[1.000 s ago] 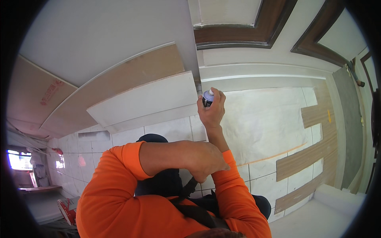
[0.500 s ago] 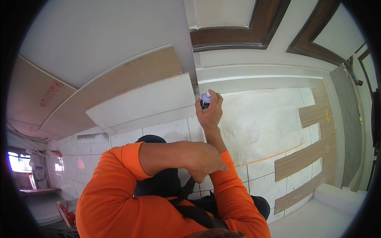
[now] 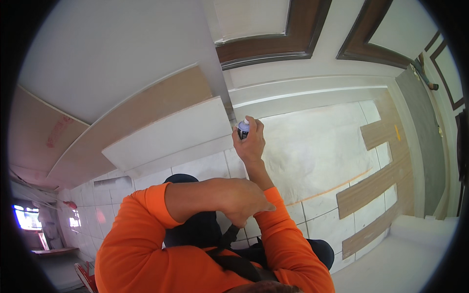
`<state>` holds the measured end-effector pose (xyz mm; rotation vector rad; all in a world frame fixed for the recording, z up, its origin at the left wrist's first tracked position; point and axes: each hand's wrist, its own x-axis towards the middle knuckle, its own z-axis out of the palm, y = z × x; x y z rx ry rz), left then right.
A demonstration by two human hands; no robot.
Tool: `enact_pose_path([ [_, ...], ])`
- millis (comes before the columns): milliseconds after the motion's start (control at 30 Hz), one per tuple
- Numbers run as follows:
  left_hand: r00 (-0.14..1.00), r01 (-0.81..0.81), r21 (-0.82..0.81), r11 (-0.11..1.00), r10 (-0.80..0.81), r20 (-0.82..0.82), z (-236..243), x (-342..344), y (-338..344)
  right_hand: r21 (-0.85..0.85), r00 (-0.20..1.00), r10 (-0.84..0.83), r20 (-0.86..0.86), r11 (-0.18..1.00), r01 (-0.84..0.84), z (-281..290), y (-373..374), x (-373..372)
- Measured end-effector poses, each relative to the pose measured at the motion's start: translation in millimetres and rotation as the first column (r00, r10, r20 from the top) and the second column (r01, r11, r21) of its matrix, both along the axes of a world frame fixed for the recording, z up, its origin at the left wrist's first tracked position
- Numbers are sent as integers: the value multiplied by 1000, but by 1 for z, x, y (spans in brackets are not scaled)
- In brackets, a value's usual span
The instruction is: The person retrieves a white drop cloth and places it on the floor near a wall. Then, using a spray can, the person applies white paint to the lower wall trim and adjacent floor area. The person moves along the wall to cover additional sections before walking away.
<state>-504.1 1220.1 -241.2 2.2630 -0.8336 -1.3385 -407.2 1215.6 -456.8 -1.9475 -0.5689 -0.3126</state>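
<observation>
My right hand (image 3: pixel 251 145) is wrapped round a spray can (image 3: pixel 243 128) with a white nozzle and a pale violet top; its lower part is dark. The can is held upright above the floor, close to the corner where the wall meets the white baseboard (image 3: pixel 303 97). My left arm crosses in front of me, and my left hand (image 3: pixel 242 200) is closed at the orange sleeve (image 3: pixel 271 207) of my right forearm, one digit lying over the cloth. Its other fingers are curled and partly hidden. Beyond the can lies a large white sheet (image 3: pixel 312 146) on the floor.
Several boards lean on the left wall, a white one (image 3: pixel 166 134) in front of a tan one (image 3: pixel 171 95). Wood-look planks (image 3: pixel 373 188) lie at the right beside white tiles (image 3: pixel 320 210). Dark-framed wall panels (image 3: pixel 264 53) stand ahead. My dark-clad knee (image 3: pixel 193 229) is below.
The view has shifted slightly, so the can and right hand appear a little lower and further left. Both hands keep the same hold.
</observation>
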Motion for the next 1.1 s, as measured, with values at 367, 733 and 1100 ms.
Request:
enact_pose_path([
  [367, 1000, -13, -22, 1000, 13, 14, -5, 0, -1, 76, 999, -37, 19, 996, 36, 10, -13, 15],
  [733, 1000, -13, -4, 1000, 13, 21, -6, 0, -3, 109, 959, -283, 24, 954, 279, 20, -47, 59],
  [1100, 1000, -6, 7, 1000, 6, 16, -8, 1, -7, 156, 957, -274, 97, 954, 257, 30, -68, 74],
])
